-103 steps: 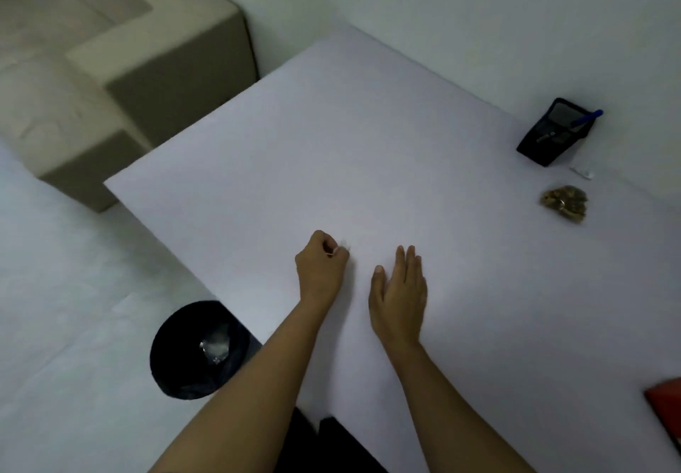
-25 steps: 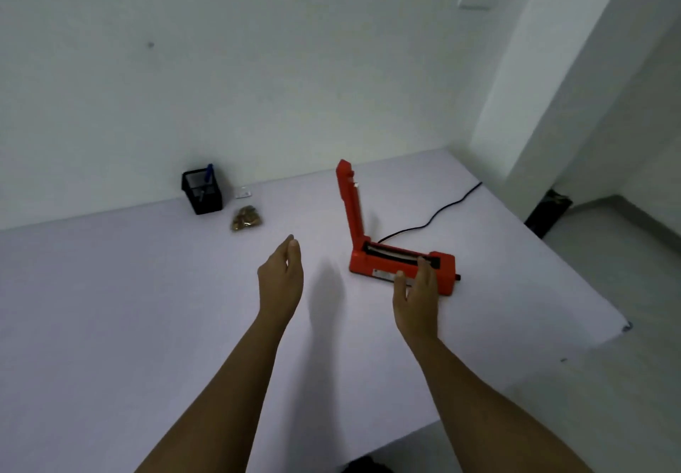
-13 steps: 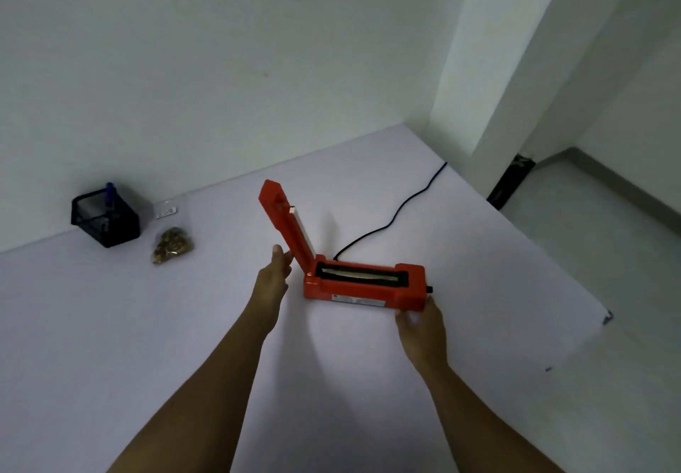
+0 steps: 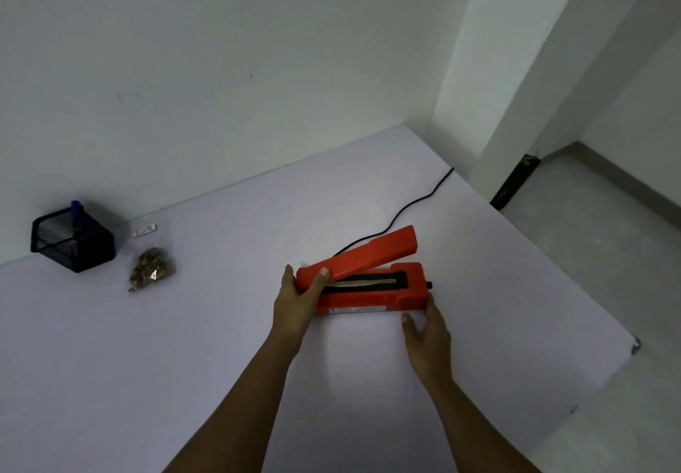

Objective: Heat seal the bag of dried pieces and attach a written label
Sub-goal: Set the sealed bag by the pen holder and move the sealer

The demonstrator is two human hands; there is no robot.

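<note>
On table (image 4: 184, 362), near its front edge: red heat sealer (image 4: 372, 301) — lid arm tilted low over base, a gap showing.
Left hand (image 4: 296, 301): grips lid arm's free end, thumb on top.
Right hand (image 4: 425, 329): fingers loose and spread, touching base's right end.
Bag of dried pieces (image 4: 151, 268): lying far left beside black mesh holder (image 4: 72, 240) — well apart from sealer.
Label (image 4: 144, 229): just behind bag.

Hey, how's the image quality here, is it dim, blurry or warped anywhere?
Head view: dim, flat, bluish light, no glare; shadows barely visible around the heat sealer; the wall corner leans from wide-angle distortion; the bag of dried pieces and label look soft, print unreadable.
</note>
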